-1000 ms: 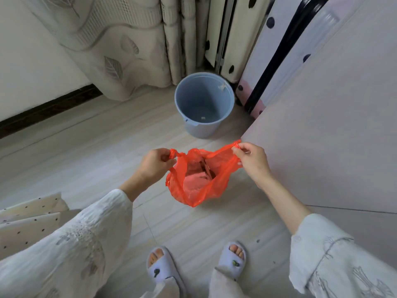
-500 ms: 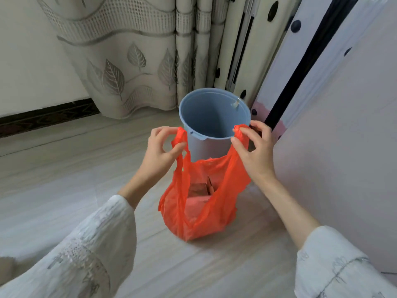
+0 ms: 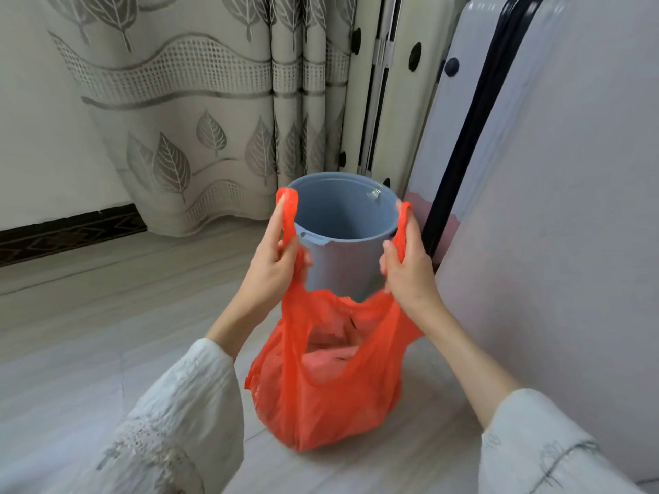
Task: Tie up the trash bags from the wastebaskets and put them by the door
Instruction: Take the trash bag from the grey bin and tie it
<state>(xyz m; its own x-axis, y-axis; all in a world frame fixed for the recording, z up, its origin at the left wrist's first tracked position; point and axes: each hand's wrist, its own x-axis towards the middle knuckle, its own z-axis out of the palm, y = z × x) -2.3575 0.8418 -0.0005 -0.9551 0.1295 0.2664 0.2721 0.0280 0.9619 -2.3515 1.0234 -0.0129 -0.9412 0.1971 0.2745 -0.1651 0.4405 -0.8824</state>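
An orange plastic trash bag (image 3: 331,397) with trash inside rests on the pale wood floor in front of me. My left hand (image 3: 272,260) grips its left handle loop and my right hand (image 3: 410,269) grips the right one, both handles pulled upward and apart, so the bag's mouth gapes. Just behind the bag stands a blue-grey wastebasket (image 3: 342,244), upright, with no liner in it.
A leaf-patterned curtain (image 3: 199,112) hangs behind the wastebasket. A white suitcase with a black band (image 3: 474,144) leans at the right. A large pale panel (image 3: 570,244) fills the right side. A dark baseboard (image 3: 67,233) runs along the left wall.
I have come lower and closer to the bag. My hands have moved from stretching the handles sideways to lifting them upright, and the bag's bottom now sits on the floor.
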